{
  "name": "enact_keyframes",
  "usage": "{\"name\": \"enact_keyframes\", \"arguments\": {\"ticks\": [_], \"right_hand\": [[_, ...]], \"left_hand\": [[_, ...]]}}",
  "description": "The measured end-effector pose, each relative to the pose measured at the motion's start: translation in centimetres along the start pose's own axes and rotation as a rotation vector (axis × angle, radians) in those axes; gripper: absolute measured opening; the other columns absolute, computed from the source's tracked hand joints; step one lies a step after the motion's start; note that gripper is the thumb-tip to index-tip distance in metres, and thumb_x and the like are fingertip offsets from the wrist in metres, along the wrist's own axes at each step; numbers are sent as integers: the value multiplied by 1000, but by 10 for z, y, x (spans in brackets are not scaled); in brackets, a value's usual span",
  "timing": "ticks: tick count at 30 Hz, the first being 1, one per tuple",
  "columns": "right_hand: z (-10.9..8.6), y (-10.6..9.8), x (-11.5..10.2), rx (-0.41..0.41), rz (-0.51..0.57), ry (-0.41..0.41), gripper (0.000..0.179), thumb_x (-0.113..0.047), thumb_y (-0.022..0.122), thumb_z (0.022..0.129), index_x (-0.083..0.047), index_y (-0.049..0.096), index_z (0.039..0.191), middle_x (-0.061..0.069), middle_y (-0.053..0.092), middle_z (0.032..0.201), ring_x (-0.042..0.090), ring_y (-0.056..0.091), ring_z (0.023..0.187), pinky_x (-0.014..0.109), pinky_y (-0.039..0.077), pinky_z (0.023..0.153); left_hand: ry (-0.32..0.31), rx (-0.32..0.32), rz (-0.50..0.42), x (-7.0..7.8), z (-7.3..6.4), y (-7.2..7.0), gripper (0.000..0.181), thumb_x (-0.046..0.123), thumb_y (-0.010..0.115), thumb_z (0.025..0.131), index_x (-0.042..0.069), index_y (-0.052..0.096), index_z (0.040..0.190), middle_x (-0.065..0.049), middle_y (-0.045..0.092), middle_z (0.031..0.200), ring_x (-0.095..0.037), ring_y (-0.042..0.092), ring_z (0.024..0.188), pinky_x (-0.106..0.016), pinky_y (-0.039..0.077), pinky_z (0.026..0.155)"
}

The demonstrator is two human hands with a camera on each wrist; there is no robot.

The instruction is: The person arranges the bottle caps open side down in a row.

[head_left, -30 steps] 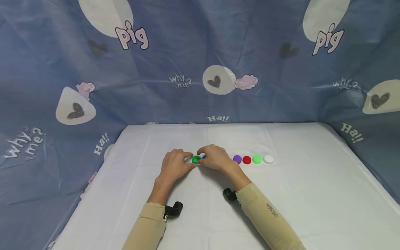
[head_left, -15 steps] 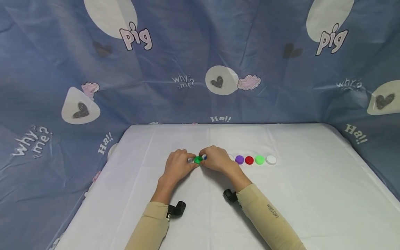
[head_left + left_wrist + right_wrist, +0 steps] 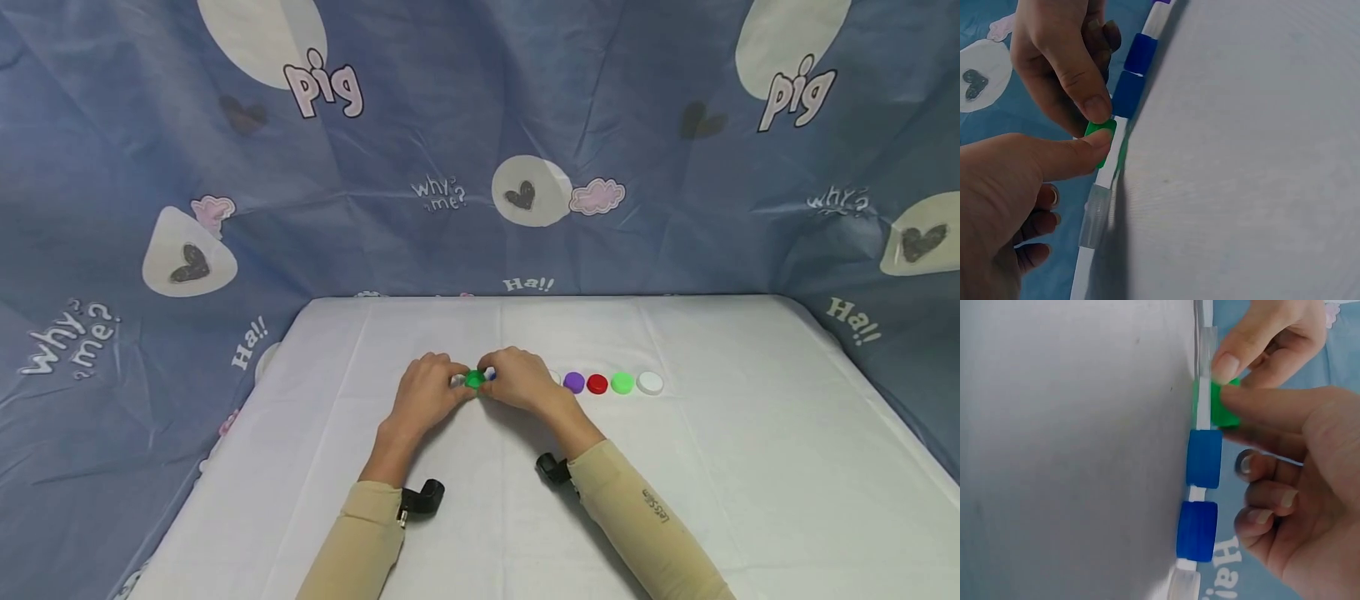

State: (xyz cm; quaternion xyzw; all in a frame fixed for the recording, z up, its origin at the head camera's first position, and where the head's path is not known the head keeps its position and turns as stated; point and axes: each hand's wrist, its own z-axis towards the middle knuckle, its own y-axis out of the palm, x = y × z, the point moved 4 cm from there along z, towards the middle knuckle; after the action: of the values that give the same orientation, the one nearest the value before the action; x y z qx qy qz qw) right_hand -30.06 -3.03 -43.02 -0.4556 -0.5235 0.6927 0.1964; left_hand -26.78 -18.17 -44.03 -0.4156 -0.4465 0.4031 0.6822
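In the head view, a green bottle cap point(image 3: 475, 379) is between my two hands. My left hand point(image 3: 426, 390) pinches it from the left, thumb in front. My right hand point(image 3: 519, 379) pinches the same cap from the right. Both wrist views show white cloth between the cap and its green reflection, so it is held slightly above the table. A clear ridged cap point(image 3: 1094, 215) stands beside it on the left. To its right are a blue cap point(image 3: 1204, 459) and a darker blue cap point(image 3: 1197, 531), mostly covered by my right hand in the head view.
The row continues rightward with a purple cap point(image 3: 574, 382), a red cap point(image 3: 597, 384), a light green cap point(image 3: 622, 382) and a white cap point(image 3: 650, 382). A white cloth point(image 3: 480, 533) covers the table. Behind it hangs a blue printed curtain point(image 3: 420, 250).
The left fingers and thumb have closed in on the green cap, and the right fingers have come onto it too. The cap has risen slightly from the table. The head view has shifted a little.
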Motion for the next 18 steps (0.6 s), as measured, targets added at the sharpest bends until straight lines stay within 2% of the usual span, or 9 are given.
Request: {"name": "enact_keyframes", "arguments": {"ticks": [5, 8, 15, 18], "right_hand": [[1, -6, 1, 26, 43, -1, 28, -27, 73, 88, -22, 73, 116, -4, 70, 82, 13, 55, 68, 30, 44, 59], [1, -10, 2, 29, 58, -3, 30, -28, 73, 89, -22, 73, 118, -6, 64, 74, 11, 51, 65, 28, 40, 56], [-1, -13, 4, 38, 84, -17, 30, -34, 74, 87, -23, 74, 115, -7, 60, 67, 10, 51, 62, 27, 39, 54], [-2, -14, 6, 40, 121, -7, 29, -34, 73, 87, -22, 75, 113, -6, 60, 66, 11, 51, 60, 27, 39, 53]], "left_hand": [[-7, 13, -77, -2, 0, -7, 33, 38, 80, 83, 19, 78, 109, 4, 51, 70, -14, 42, 69, -28, 34, 60], [-10, 20, -106, -2, 2, -9, 33, 36, 79, 84, 19, 77, 111, 4, 50, 69, -14, 41, 69, -28, 33, 59], [-3, 7, -98, 1, 3, -10, 33, 35, 80, 83, 21, 76, 113, 5, 50, 69, -14, 42, 70, -28, 34, 59], [33, 28, -67, 3, 3, -11, 35, 33, 81, 82, 23, 75, 116, 6, 49, 68, -13, 41, 68, -28, 34, 59]]}}
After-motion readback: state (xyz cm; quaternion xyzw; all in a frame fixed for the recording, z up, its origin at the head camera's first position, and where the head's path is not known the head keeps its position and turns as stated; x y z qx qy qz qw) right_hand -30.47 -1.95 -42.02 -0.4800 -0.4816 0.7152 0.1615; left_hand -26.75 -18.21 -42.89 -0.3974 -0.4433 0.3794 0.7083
